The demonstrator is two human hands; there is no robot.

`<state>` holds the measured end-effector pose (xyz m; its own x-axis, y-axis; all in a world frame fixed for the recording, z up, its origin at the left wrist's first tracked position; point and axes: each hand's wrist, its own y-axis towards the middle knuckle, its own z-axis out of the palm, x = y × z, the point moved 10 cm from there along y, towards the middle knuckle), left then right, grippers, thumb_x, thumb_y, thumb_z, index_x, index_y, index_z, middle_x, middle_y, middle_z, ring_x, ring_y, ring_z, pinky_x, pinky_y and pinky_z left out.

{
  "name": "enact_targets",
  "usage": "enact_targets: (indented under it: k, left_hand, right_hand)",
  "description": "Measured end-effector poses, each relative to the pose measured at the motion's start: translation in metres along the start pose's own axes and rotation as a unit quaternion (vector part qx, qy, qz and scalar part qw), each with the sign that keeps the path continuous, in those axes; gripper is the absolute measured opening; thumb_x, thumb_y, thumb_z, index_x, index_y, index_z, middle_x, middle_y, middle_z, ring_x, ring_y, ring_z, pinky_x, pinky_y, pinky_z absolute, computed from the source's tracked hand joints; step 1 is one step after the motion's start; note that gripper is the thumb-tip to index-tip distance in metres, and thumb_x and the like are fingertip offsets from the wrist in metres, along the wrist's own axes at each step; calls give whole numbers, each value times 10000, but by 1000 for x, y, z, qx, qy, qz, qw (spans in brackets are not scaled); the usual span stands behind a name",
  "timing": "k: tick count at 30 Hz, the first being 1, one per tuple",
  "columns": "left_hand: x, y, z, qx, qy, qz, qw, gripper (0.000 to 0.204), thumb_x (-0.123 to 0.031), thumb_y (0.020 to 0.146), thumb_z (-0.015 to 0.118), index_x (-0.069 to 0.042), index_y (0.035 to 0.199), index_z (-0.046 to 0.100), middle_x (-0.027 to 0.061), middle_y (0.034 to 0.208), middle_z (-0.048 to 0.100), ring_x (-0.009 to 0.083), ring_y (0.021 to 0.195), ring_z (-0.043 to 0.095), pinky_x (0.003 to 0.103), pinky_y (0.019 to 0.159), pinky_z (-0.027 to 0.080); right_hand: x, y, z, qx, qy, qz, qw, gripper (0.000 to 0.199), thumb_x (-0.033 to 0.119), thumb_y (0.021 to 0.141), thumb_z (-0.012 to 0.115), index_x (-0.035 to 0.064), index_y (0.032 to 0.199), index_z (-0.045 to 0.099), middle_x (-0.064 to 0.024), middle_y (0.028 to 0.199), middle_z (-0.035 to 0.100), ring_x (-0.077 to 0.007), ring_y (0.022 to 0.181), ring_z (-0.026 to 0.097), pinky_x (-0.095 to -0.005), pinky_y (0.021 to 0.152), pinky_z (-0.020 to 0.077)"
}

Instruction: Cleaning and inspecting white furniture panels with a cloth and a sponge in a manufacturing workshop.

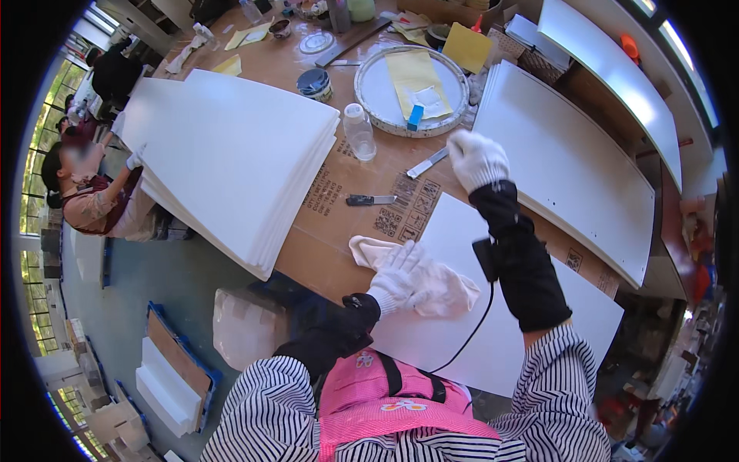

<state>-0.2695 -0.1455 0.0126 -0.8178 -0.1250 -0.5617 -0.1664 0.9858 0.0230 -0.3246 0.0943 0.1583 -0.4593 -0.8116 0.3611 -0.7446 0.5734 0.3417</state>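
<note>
My left hand (398, 279), in a white glove, lies flat with fingers stretched out on a crumpled whitish cloth (454, 294). Under the cloth is a white panel (531, 308), which hangs over the near edge of the cardboard-covered table. Farther right, above the panel's far end, my gloved right hand (479, 160) is closed. From its fingers a putty knife (427, 163) points down and left, with its pale blade outward; the grip itself is mostly hidden. A second knife with a black handle (359, 200) rests on the cardboard left of the panel.
Stacks of white panels stand left (231, 146) and right (562, 162). Beyond my hands are a clear bottle (359, 132), a lidded jar (314, 83) and a round white lid (369, 96) bearing yellow sandpaper (408, 73) and a blue block (416, 117). A co-worker (100, 189) touches the left stack.
</note>
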Motion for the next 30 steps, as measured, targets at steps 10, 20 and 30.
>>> enact_targets:
  k: [10,20,30]
  left_hand:
    - [-1,16,-5,43,-106,128,985,710,-437,841,650,-24,1390,471,237,1487,391,442,1414,310,552,1157,251]
    - [74,141,-125,-227,-171,-5,959,560,-242,805,710,16,1274,545,269,1330,532,454,1195,540,480,1029,435]
    - [123,264,-101,-206,35,-107,972,776,-384,832,666,33,1428,396,244,1448,426,402,1361,375,501,1161,235]
  right_hand:
    - [-5,85,130,51,-135,-224,964,374,91,818,656,241,1160,672,-106,1151,596,-331,986,631,-430,847,524]
    - [-139,48,152,48,726,460,509,346,368,946,620,49,1080,634,-94,997,676,-190,711,599,-288,554,455]
    - [-194,98,130,-16,426,346,836,290,151,859,754,9,1091,653,-61,988,706,-157,907,664,-299,781,532]
